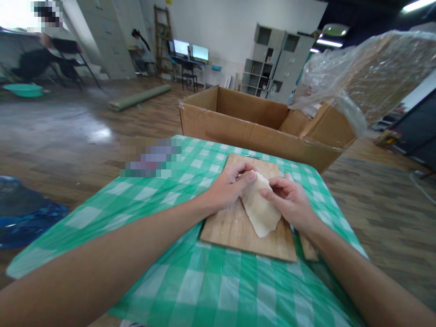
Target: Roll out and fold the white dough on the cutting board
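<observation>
A thin, pale sheet of dough (260, 211) hangs between my hands over a wooden cutting board (225, 231). My left hand (235, 184) pinches its upper left edge between thumb and fingers. At the upper right edge, my right hand (289, 197) grips the sheet the same way. The dough's lower end tapers down toward the board; whether it touches the wood I cannot tell. To the right of the board lies a wooden rolling pin (308, 247), partly hidden under my right hand and forearm.
A green and white checked cloth (163, 290) covers the table. Behind it stands a large open cardboard box (238, 120) with plastic wrap (374, 77). A blurred-out item (151, 159) lies at the table's left edge. A large blue water bottle (27, 213) is at left. Two people sit farther back.
</observation>
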{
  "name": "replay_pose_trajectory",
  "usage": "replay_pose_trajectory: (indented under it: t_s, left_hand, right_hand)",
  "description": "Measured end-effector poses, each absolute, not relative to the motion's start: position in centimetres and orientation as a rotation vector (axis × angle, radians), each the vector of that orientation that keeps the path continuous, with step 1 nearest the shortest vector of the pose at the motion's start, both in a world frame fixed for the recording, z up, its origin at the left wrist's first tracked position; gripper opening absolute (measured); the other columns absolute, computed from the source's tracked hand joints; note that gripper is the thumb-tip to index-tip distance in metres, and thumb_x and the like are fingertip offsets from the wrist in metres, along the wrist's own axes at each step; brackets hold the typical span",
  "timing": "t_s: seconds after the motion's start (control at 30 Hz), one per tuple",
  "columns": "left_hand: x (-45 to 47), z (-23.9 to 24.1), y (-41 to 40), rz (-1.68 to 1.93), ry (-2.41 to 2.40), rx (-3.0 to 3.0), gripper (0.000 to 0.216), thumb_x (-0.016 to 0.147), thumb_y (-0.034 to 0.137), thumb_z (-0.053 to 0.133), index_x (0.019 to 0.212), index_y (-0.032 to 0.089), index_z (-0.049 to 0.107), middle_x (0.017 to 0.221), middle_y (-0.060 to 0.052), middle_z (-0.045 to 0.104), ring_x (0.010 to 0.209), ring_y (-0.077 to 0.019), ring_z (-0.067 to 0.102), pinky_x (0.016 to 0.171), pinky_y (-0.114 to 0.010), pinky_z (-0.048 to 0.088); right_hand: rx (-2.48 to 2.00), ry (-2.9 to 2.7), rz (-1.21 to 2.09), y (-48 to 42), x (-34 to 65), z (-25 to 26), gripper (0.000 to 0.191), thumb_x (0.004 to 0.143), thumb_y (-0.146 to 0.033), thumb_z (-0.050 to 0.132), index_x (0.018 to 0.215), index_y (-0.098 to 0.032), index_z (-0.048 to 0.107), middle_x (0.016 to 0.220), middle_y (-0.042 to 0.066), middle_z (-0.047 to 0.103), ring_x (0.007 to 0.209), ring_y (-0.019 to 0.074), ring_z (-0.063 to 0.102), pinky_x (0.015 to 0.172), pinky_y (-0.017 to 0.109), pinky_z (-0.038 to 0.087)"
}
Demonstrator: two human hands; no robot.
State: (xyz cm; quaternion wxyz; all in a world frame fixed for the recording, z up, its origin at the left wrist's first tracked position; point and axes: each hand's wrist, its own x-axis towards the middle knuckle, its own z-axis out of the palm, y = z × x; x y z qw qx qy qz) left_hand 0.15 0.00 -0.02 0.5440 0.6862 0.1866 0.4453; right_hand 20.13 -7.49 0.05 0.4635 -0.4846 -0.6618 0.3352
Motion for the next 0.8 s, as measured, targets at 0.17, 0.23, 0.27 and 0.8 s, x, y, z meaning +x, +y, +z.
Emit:
replay_pose_trajectory:
  t_s: [0.17,0.23,0.27,0.8]
  left_hand:
    - [0.1,-0.4,0.1,1.039,0.324,1.76,0.036,0.088,0.032,0.078,0.121,0.021,0.067,0.12,-0.008,0.069,0.112,-0.0226,0.065,0.097,-0.036,0.052]
    - [0.2,-0.7,0.2,1.039,0.297,1.826,0.039,0.085,0.026,0.08,0.122,0.022,0.07,0.123,-0.009,0.071,0.114,-0.0234,0.067,0.098,-0.038,0.054]
    - [0.2,-0.7,0.2,1.049,0.295,1.871,0.033,0.085,0.024,0.08,0.117,0.021,0.074,0.121,-0.009,0.073,0.113,-0.0235,0.068,0.098,-0.038,0.054]
    - [-0.7,0.6,-0.6,1.411,0.26,2.081,0.008,0.082,0.021,0.084,0.084,0.021,0.077,0.107,-0.009,0.077,0.114,-0.0271,0.073,0.099,-0.043,0.057]
  right_hand:
    - [-1.043,-1.861,-0.072,-8.1,20.7,0.8,0.015,0.095,-0.014,0.067,0.103,-0.025,0.073,0.102,0.005,0.078,0.096,0.0235,0.073,0.087,0.041,0.057]
    - [-0.904,-1.957,-0.258,-8.5,20.6,1.1,0.022,0.093,-0.008,0.066,0.105,-0.025,0.071,0.104,0.006,0.078,0.099,0.0238,0.073,0.091,0.042,0.057]
    - [-0.854,-1.992,-0.299,-8.7,20.5,1.2,0.023,0.092,-0.006,0.067,0.104,-0.025,0.07,0.103,0.006,0.078,0.097,0.0233,0.073,0.09,0.042,0.057]
    - [-0.947,-1.999,-0.349,-7.6,21.2,0.2,0.036,0.087,-0.003,0.062,0.114,-0.025,0.07,0.109,0.007,0.078,0.098,0.0265,0.074,0.089,0.048,0.057]
